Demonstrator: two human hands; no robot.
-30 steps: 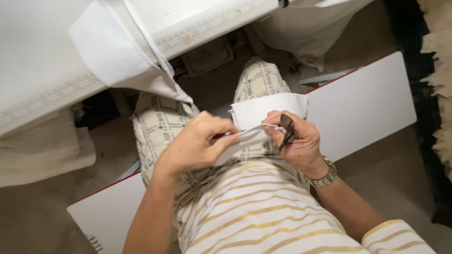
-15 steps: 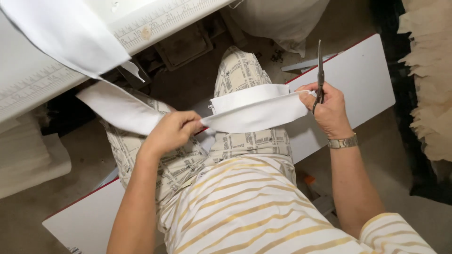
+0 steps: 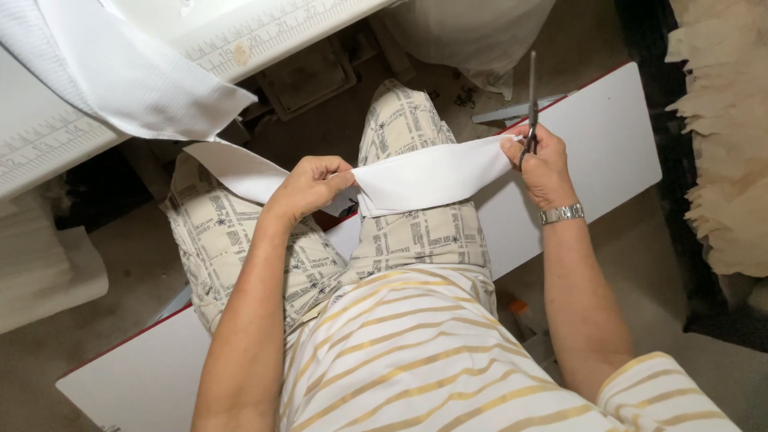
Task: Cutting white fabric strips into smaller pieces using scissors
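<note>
A folded white fabric strip (image 3: 432,176) stretches across my lap between both hands. My left hand (image 3: 310,186) pinches it near the middle, where it bends back toward a longer white strip (image 3: 232,170) running up to the table. My right hand (image 3: 546,164) grips the strip's right end together with a pair of dark scissors (image 3: 532,92), whose closed blades point up and away from me. A metal watch (image 3: 562,214) is on that wrist. I sit in patterned trousers (image 3: 416,232) and a striped shirt.
A white work table (image 3: 264,40) with a printed ruler edge is at the upper left, more white fabric (image 3: 120,72) draped over it. A white board with a red edge (image 3: 592,144) lies under my legs. A tan ragged material (image 3: 724,136) hangs at the right.
My hands have moved apart, pulling the white strip out flat across my lap. My right hand, with the scissors, has gone right and up; the blades now point upward.
</note>
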